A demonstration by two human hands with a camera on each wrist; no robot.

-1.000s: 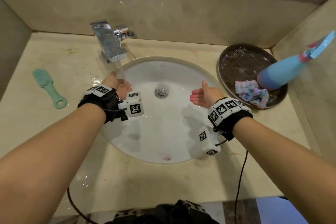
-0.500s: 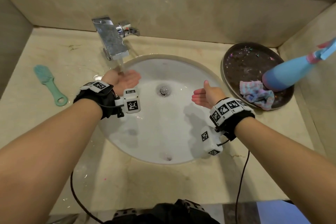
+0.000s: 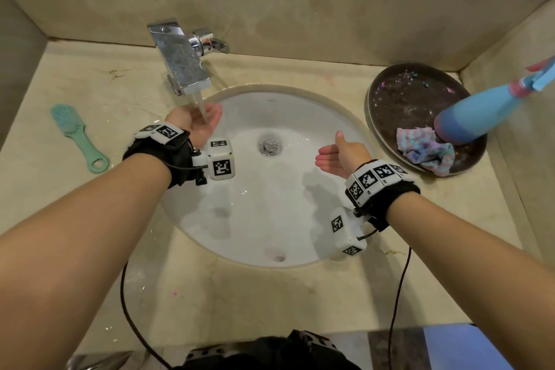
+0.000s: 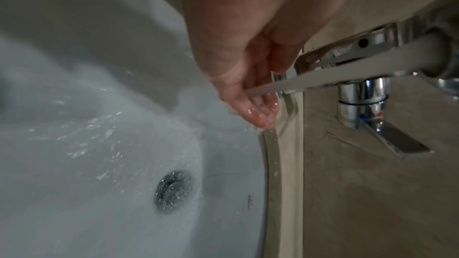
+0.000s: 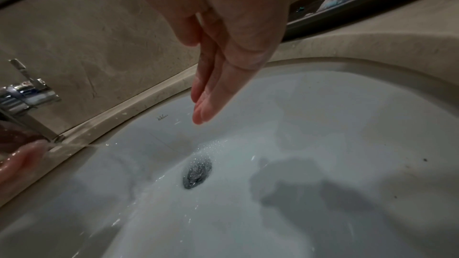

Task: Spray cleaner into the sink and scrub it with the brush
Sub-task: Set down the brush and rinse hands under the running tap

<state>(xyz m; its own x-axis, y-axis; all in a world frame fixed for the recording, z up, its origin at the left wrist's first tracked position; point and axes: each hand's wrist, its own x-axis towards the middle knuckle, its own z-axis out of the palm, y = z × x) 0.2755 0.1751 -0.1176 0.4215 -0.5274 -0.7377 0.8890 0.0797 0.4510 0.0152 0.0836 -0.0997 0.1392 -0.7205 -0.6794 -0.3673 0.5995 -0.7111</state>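
The white oval sink is wet, with a metal drain near its middle. Water runs from the chrome tap onto my left hand, which is cupped palm up under the stream and holds nothing; its wet fingers show in the left wrist view. My right hand hovers over the right side of the basin, fingers straight and together, empty. The teal brush lies on the counter at the left. The blue spray bottle stands on the dark tray at the right.
A round dark tray at the back right also holds a crumpled multicoloured cloth. The beige stone counter is walled on three sides. Black cables hang from both wrists over the front edge.
My left hand has slid further right under the running water, palm turned up. The right hand has stayed nearly still over the basin.
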